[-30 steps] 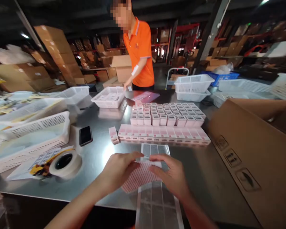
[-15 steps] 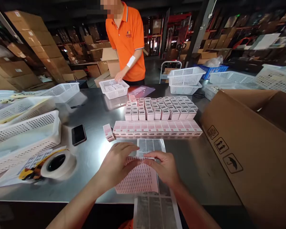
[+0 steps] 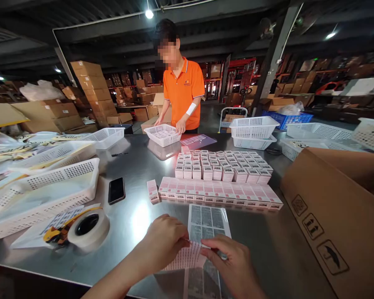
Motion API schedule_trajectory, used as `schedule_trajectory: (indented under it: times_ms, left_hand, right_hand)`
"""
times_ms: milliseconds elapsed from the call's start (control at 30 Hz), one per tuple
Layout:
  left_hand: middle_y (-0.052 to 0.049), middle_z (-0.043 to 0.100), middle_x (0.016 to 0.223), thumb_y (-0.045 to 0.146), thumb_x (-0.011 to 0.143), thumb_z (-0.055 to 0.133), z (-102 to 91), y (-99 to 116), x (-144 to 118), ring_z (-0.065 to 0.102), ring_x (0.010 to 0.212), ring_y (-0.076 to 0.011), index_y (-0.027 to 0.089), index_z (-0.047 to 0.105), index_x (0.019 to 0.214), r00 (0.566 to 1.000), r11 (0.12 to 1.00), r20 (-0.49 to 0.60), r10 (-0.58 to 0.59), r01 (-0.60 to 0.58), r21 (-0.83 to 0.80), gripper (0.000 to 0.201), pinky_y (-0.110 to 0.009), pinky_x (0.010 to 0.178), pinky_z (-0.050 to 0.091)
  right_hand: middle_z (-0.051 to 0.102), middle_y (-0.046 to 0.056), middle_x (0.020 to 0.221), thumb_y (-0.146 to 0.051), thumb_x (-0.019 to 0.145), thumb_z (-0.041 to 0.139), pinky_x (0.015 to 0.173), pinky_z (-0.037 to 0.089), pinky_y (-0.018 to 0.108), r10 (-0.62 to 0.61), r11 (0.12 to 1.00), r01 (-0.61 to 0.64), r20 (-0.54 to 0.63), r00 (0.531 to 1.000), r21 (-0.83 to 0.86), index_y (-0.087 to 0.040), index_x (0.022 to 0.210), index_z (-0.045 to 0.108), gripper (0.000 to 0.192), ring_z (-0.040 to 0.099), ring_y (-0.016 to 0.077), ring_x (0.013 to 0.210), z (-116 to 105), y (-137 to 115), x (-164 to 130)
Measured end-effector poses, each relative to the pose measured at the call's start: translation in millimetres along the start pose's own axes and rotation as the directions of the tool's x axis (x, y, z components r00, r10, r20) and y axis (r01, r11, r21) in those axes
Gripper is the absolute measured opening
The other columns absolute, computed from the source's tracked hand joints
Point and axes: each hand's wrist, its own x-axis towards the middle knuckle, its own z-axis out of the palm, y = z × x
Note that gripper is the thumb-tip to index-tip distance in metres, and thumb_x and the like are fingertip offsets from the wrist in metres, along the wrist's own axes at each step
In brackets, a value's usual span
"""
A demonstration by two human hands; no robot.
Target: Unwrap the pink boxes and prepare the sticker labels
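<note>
A thin sheet with rows of small pink marks hangs between my hands, bent along its upper edge. My left hand is closed on its upper left part, fingers curled. At the right end, my right hand pinches the edge between thumb and forefinger. Beneath it lies a sheet of grey printed labels on the metal table. Beyond that runs a row of small pink and white boxes, with a denser block of upright boxes behind. One single box stands apart at the row's left end.
A phone, a tape roll and a white basket are on the left. An open cardboard carton takes up the right side. Across the table, a co-worker in an orange shirt holds a small white basket.
My view has tilted up, so the table sits lower. The pink-marked sheet is bent more, with less of it showing. The co-worker now has both hands at the small basket.
</note>
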Motion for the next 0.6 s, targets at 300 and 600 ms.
schedule_trajectory:
  times_ms: [300,600]
  left_hand:
    - [-0.007,0.074,0.117,0.041,0.075,0.082,-23.8,-37.9,-45.9,0.066,0.114,-0.0394,0.029,0.073,0.098,0.836,0.995,-0.542,0.082,-0.035,0.096,0.027,-0.069,0.105,0.038]
    - [-0.009,0.075,0.115,0.044,0.073,0.082,-1.3,-83.2,-72.0,0.07,0.109,-0.0311,0.029,0.077,0.106,0.943,0.761,-0.214,-0.253,0.058,-0.647,0.036,-0.042,0.096,0.057]
  right_hand:
    - [0.071,0.002,0.065,-0.048,0.084,0.072,0.058,0.053,0.024,0.173,0.968,-0.156,-0.075,0.982,0.195,-0.024,0.069,0.076,0.028,0.067,0.0179,0.059,7.0,-13.7,-14.6]
    - [0.066,0.005,0.065,-0.061,0.08,0.07,0.062,0.049,0.026,0.336,0.864,-0.358,0.126,0.934,0.353,-0.02,0.065,0.071,0.044,0.06,0.0173,0.063,29.2,-12.1,-24.2]
